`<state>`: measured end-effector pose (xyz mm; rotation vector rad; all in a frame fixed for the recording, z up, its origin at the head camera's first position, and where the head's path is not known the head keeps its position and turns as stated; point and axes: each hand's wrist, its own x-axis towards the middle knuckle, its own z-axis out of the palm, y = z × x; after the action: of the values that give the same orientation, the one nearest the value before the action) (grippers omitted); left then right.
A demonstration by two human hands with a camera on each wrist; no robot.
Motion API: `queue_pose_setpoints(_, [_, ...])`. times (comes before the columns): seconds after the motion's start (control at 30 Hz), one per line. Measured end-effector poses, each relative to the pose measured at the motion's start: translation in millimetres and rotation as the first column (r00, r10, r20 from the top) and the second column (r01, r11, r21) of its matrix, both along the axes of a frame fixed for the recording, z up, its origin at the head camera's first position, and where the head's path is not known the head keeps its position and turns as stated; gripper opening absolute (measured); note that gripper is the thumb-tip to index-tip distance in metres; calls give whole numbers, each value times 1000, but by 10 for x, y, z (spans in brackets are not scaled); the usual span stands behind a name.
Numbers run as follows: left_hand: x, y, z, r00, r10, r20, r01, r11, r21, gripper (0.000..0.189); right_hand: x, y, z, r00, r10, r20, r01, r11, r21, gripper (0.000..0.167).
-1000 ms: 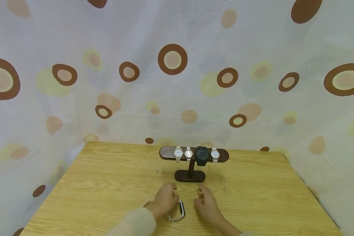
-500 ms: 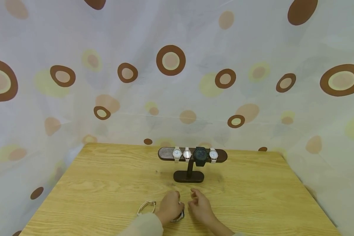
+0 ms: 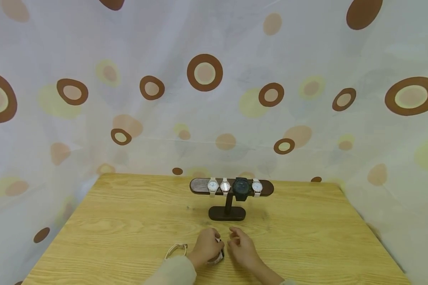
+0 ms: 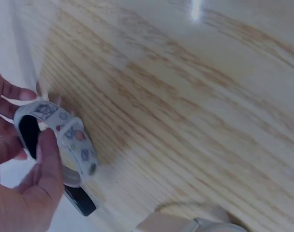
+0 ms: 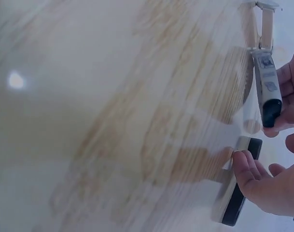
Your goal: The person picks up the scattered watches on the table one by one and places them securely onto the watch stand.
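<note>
My left hand grips a smartwatch with a black screen and a white, picture-patterned band. The band is looped closed, and the thumb and fingers pinch it beside the case. In the head view, the hand partly covers the smartwatch. Just to the right, my right hand has loosely bent fingers and holds nothing; its fingertips come close to the smartwatch in the left wrist view. Left of my left hand, a watch with a pale looped strap lies on the table, partly hidden by the sleeve.
Beyond the hands stands a dark wooden watch stand. Its bar carries several watches, including a large black watch and white-strapped ones; the bar's left end is bare. A patterned curtain hangs behind the wooden table.
My left hand has closed on the smartwatch and tilted it; the pale-strapped watch shows more now. My right hand has moved slightly left and nearer to me. The view has shifted slightly.
</note>
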<state>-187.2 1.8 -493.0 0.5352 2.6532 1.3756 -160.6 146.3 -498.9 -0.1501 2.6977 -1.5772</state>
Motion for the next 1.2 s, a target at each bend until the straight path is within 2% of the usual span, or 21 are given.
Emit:
queue_pose_setpoints(0.13, [-66,-21,-10,997,-83,6,81,990,112,19,-17,15,10,1000,22,16,-21,999,-45,38])
queue_pose_setpoints(0.27, [-103,-32,11,989,-138,49,127,975,184,21,-34,41,32,998,68,15,-66,995,-75,46])
queue_pose_setpoints(0.43, [-102,-51,43,978,-154,144,113,960,258,24,-50,127,74,975,223,4,-222,974,-53,59])
queue_pose_setpoints(0.57, [-112,-66,48,956,-184,229,96,933,346,24,-71,204,103,953,301,16,-302,953,16,73])
queue_pose_setpoints(0.7, [-130,-80,60,944,-222,244,110,908,404,24,-90,252,131,957,289,8,-289,954,86,76])
queue_pose_setpoints(1.0, [-120,-99,192,943,-270,196,165,887,431,24,-69,285,192,963,260,-66,-251,961,119,69])
queue_pose_setpoints(1.1, [-110,-106,230,937,-285,199,171,876,452,26,-54,286,198,962,248,-116,-234,964,126,67])
queue_pose_setpoints(1.2, [-105,-102,252,937,-286,203,161,866,474,27,-44,284,188,954,224,-200,-193,968,163,64])
